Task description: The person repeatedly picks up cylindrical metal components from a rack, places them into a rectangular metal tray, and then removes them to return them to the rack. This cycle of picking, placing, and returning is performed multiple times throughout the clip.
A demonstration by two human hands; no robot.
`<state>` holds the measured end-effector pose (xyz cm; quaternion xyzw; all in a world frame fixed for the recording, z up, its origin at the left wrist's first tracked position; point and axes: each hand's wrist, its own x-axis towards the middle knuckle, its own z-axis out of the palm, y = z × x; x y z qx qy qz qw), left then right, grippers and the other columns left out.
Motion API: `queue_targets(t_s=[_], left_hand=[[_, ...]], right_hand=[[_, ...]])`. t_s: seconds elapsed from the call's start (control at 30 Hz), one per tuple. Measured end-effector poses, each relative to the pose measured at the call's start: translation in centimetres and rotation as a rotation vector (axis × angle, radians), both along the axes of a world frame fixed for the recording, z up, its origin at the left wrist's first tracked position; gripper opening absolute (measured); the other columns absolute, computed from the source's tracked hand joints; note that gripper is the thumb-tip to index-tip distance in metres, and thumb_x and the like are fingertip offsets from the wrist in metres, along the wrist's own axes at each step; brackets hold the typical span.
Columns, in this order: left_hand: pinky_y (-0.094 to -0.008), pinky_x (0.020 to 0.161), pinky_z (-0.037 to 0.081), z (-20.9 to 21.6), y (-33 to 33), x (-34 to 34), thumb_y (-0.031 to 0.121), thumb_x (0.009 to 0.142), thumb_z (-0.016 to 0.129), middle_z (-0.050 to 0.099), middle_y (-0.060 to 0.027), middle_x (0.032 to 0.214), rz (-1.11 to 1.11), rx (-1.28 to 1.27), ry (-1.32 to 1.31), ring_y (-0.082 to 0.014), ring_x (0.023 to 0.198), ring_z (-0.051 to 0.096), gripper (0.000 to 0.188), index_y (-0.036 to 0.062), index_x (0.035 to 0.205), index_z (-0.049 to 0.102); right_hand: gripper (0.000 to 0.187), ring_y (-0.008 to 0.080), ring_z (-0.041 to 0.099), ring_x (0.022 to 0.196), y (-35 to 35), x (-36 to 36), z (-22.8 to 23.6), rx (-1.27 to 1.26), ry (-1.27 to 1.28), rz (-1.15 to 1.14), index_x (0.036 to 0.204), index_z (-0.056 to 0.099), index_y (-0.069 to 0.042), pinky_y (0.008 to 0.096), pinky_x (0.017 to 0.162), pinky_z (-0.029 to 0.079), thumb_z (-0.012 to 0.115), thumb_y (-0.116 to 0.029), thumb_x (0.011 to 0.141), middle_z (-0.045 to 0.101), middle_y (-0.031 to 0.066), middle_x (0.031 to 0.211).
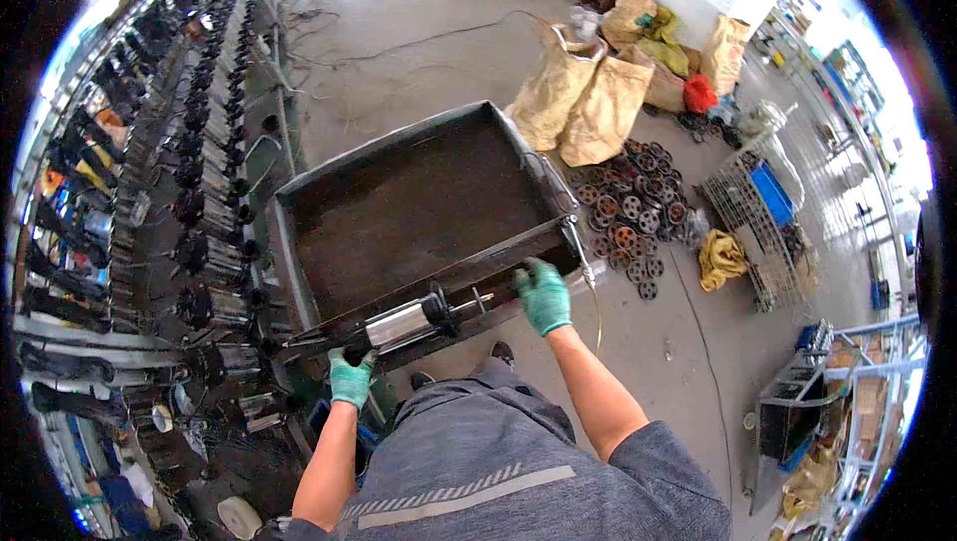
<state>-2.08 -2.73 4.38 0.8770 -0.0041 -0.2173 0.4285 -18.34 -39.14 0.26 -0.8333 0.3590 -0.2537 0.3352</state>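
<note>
In front of me lies a silver cylinder with black ends, a black flange and a thin shaft pointing right. It rests along the near ledge of a large dark metal tray. My left hand, in a green glove, is closed around the cylinder's black left end. Past the shaft tip, my right hand, also green-gloved, reaches over the right part of the ledge. Its fingers look somewhat apart and slightly bent, and I see nothing held in them. A silver fitting with a thin hose hangs at the tray's right corner, beside that hand.
Long rows of black-ended cylinders line the left side. Beyond the tray's right corner stand woven sacks and a heap of spoked wheels. A wire cage and a blue-framed rack are farther right. Cables cross the floor.
</note>
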Motion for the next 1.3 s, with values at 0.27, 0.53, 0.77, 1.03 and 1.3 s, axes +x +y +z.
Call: queue_targets(t_s=[0.27,0.53,0.77,1.03,1.3], left_hand=[[-0.0380,0.092,0.053,-5.0,1.7,1.7,0.024,0.082,0.089,0.068,-0.0128,0.113,-0.095,-0.053,-0.109,-0.0239,0.100,0.065,0.061,0.0011,0.121,0.049],[-0.0368,0.090,0.053,-3.7,1.4,1.6,0.024,0.084,0.087,0.069,-0.0140,0.110,-0.094,-0.015,-0.114,-0.0232,0.099,0.066,0.058,0.0001,0.120,0.048],[-0.0403,0.091,0.054,-3.1,1.4,1.3,0.032,0.081,0.089,0.070,-0.0198,0.114,-0.099,0.121,-0.145,-0.0300,0.102,0.068,0.066,-0.0028,0.123,0.052],[-0.0406,0.093,0.053,-1.4,0.9,1.4,0.038,0.078,0.090,0.071,-0.0195,0.114,-0.127,0.203,-0.168,-0.0307,0.103,0.068,0.072,-0.0035,0.124,0.053],[-0.0400,0.092,0.054,-2.9,2.0,1.9,0.039,0.077,0.091,0.072,-0.0190,0.110,-0.130,0.144,-0.145,-0.0302,0.101,0.069,0.069,-0.0022,0.119,0.056]], right_hand=[[0.064,0.0451,0.066,0.094,-12.6,-7.9,-9.0,0.494,0.275,-0.317,0.129,0.045,-0.002,0.0513,0.086,0.051,0.077,-0.038,0.086,0.067,0.0274,0.104],[0.063,0.0431,0.063,0.118,-17.7,3.9,-3.1,0.281,0.415,-0.074,0.141,0.040,-0.003,0.0489,0.099,0.049,0.070,-0.033,0.094,0.066,0.0278,0.124],[0.016,0.0243,0.059,0.076,-8.7,2.1,-0.9,0.680,0.149,0.254,0.104,0.060,-0.007,0.0371,0.070,0.048,0.060,-0.023,0.099,0.065,0.0093,0.085],[0.022,0.0143,0.051,0.055,-0.3,3.5,1.3,1.195,0.059,0.104,0.085,0.069,-0.011,0.0321,0.047,0.039,0.054,-0.024,0.094,0.057,0.0019,0.068],[0.023,0.0139,0.047,0.049,0.9,4.3,-1.2,1.161,0.012,0.117,0.080,0.067,-0.013,0.0309,0.044,0.034,0.052,-0.025,0.093,0.053,0.0018,0.063]])
